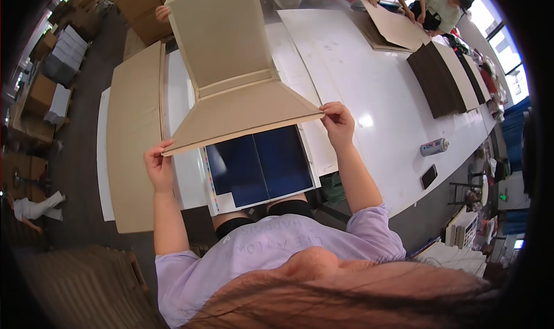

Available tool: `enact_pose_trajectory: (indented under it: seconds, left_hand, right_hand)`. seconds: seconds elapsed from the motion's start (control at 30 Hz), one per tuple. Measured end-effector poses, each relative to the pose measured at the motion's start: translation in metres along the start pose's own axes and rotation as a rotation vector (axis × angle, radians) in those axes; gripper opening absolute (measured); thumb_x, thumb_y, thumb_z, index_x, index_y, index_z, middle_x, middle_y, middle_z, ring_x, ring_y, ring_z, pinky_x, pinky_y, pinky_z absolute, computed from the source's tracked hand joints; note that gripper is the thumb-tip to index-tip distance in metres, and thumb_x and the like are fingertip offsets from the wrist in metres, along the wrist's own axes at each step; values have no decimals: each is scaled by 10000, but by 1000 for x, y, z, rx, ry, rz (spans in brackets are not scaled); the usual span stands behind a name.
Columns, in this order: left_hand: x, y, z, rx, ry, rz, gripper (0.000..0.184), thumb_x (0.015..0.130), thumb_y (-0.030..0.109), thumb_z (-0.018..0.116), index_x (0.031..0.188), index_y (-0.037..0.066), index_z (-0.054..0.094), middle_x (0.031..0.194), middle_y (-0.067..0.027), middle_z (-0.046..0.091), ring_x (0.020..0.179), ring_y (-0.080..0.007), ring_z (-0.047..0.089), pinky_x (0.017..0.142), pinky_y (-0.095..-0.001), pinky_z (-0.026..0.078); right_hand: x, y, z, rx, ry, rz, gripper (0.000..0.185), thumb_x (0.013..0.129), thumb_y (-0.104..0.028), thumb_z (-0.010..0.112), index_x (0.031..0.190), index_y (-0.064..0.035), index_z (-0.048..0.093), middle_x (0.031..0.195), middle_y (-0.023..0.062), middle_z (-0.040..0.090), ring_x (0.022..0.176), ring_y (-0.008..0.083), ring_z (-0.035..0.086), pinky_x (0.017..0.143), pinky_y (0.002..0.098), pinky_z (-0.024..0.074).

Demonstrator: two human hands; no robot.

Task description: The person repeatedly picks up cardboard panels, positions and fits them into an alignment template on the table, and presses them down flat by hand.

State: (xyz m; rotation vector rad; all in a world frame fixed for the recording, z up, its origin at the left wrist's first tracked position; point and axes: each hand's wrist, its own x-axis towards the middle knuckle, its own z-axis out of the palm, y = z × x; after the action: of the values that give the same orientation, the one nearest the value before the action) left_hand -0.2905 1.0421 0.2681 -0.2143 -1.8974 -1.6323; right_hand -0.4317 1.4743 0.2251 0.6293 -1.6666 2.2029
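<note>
Brown cardboard (245, 107) is stretching across the white table (378, 107), its near edge overlapping a dark blue printed sheet (259, 164); whether they are touching is unclear. The left hand (158, 164) and right hand (339, 124) are pinching its near corners, while another person's hand (163, 13) is holding its far left edge. Uneven pulling could be creasing the fold; a loosening pinch could be letting it scuff the print.

A workshop: people (441, 10) around a broad white desk (398, 136), stacked boards (437, 81) and a spray can (434, 147) on it, brown cartons (141, 14) piled beyond
</note>
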Motion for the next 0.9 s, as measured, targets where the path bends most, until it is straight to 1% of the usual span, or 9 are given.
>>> enact_pose_trajectory:
  seconds: [0.2, 0.3, 0.37, 0.4, 0.47, 0.53, 0.6, 0.7, 0.9]
  left_hand:
    - [3, -1, 3, 22, 40, 22, 198, 909, 134, 624, 1011, 93, 459, 1099, -170, 623, 981, -184, 605, 871, -296, 478]
    - [5, -2, 7, -8, 48, 85, 198, 904, 92, 621, 1018, 93, 459, 1105, -168, 613, 987, -188, 605, 872, -299, 483]
    - [5, -14, 3, -24, 71, 132, 210, 896, 65, 623, 1025, 93, 459, 1107, -166, 606, 993, -192, 604, 871, -303, 488]
    - [5, -17, 4, -22, 105, 158, 226, 882, 6, 618, 1026, 93, 467, 1080, -149, 599, 970, -191, 604, 864, -302, 491]
    - [2, -23, 2, -79, 150, 151, 232, 866, -31, 618, 1008, 92, 480, 1043, -134, 597, 936, -185, 599, 850, -300, 496]
    - [3, -23, 2, 34, 171, 190, 276, 828, -114, 598, 987, 86, 494, 1031, -115, 590, 938, -170, 586, 825, -285, 498]
    - [4, -12, 7, -24, 151, 199, 336, 797, -182, 565, 993, 80, 493, 1061, -115, 581, 957, -172, 583, 835, -280, 488]
    - [6, -10, 9, -87, 118, 199, 369, 780, -210, 551, 1000, 81, 494, 1072, -118, 579, 962, -172, 582, 831, -279, 488]
    - [7, -6, 4, 54, 89, 247, 331, 765, -210, 567, 945, 65, 523, 1036, -110, 599, 951, -178, 599, 792, -281, 504]
  right_hand:
    - [3, 6, 4, -11, 49, -38, 244, 771, 190, 580, 894, -20, 567, 1001, 104, 600, 905, 165, 605, 747, 251, 519]
    - [6, 5, -1, -166, 10, -132, 239, 752, 190, 587, 878, -13, 570, 986, 116, 620, 883, 172, 617, 723, 252, 523]
    - [10, 0, -4, -373, 2, -234, 233, 695, 174, 636, 828, -12, 592, 914, 118, 665, 835, 203, 647, 687, 276, 535]
    - [12, -5, -4, -457, -17, -261, 235, 682, 168, 648, 822, -13, 601, 906, 122, 670, 842, 221, 652, 702, 288, 540]
    - [13, -5, -7, -560, -37, -300, 210, 693, 151, 658, 816, -11, 608, 908, 127, 671, 847, 228, 654, 719, 289, 541]
    - [13, -4, -9, -554, -50, -277, 188, 719, 136, 658, 823, -16, 621, 911, 125, 671, 847, 233, 649, 719, 307, 542]
    - [14, -5, -9, -561, -68, -299, 181, 737, 142, 643, 825, -13, 612, 926, 135, 664, 860, 228, 644, 721, 301, 535]
    - [13, -2, -13, -515, -61, -227, 152, 783, 129, 625, 845, -7, 594, 954, 142, 656, 861, 208, 634, 705, 275, 523]
    - [14, -10, -11, -490, -80, -175, 136, 798, 131, 610, 837, 3, 586, 967, 137, 642, 870, 182, 613, 701, 256, 509]
